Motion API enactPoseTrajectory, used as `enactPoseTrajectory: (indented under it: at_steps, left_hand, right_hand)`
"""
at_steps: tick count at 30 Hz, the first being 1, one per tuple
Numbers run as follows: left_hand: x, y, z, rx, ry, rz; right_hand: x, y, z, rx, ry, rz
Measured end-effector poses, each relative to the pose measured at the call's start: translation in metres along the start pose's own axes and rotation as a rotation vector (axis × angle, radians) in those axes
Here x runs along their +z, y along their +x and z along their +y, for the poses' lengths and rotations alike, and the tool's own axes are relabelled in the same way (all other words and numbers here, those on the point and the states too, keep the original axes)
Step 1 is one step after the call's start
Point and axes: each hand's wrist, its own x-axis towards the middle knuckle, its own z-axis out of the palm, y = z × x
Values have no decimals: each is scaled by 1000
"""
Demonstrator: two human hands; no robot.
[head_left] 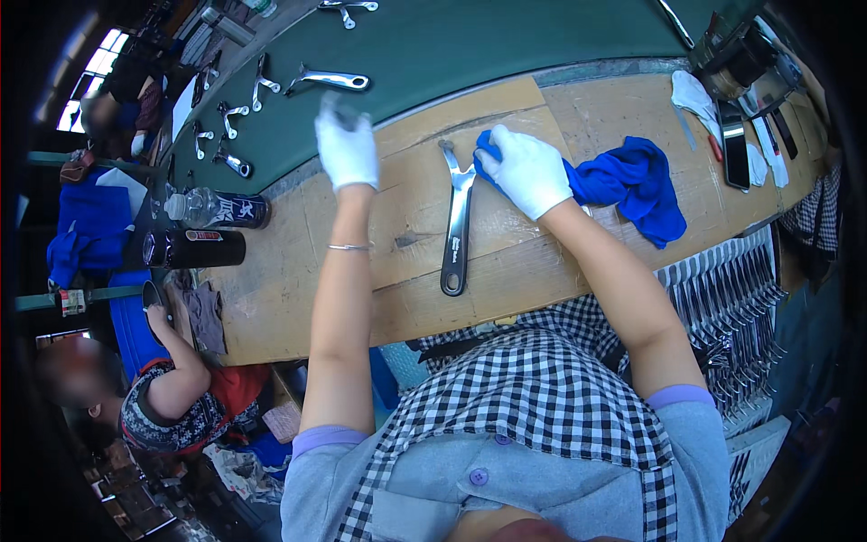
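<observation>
Over there, the gloved right hand is clamped on a blue cloth, right of centre in the frame. A forked metal arm lies mid-frame on the brown surface. The left hand, upper left of it, blurs; fingers apart or together, I can't tell.

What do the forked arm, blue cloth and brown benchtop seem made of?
Forked arm: polished metal, perhaps aluminium; bright, mirror-like highlights along its shank.
Blue cloth, gripped by the right hand: soft matte fabric, loosely bunched in folds; fibre unclear.
Brown benchtop: likely cardboard sheeting, possibly thin wood; tan, scuffed, with visible seams.
</observation>
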Motion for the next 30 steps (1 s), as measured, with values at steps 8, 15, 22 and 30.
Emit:
enactPoseTrajectory:
  at_steps: [8,15,22,30]
  left_hand:
    - [-25,-60,28,-199,-110,-693]
    - [-21,-81,30,-277,-115,-872]
    - [-18,-74,30,277,100,-719]
    - [-7,-75,16,187,-53,-706]
  right_hand:
    - [2,-2,1,-17,13,35]
    - [3,-4,1,-22,-24,68]
    - [0,-3,1,-25,6,36]
    - [1,-3,2,-23,5,23]
